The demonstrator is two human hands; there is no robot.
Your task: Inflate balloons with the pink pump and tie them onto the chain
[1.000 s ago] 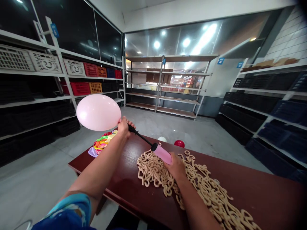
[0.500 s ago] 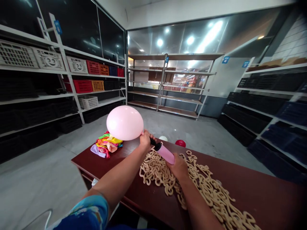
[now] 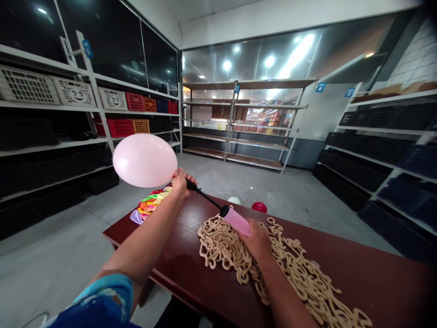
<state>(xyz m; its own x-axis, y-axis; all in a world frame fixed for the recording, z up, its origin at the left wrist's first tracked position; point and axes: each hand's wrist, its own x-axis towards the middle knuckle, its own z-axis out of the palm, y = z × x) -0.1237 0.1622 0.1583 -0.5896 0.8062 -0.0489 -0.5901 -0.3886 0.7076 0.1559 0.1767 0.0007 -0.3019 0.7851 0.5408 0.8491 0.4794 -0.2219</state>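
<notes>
Balloon (image 3: 144, 160) pale pink. Pump (image 3: 235, 221) pink barrel, black rod. Table (image 3: 358, 278) dark red-brown. Chain pile (image 3: 293, 273) beige. Loose balloons (image 3: 150, 205) mixed bright colours. Sleeve (image 3: 99, 300) blue, teal pattern.

A heap of beige plastic chain (image 3: 273, 269) is sprawling across the dark red worktop (image 3: 375, 282). A pile of flat coloured balloons (image 3: 150, 205) is lying at its far left corner. Beyond its far edge, a white ball (image 3: 234, 200) and a red ball (image 3: 259, 207) are sitting on the grey floor (image 3: 51, 246). Red crates (image 3: 119, 127) are resting on the left shelves (image 3: 41, 146).
</notes>
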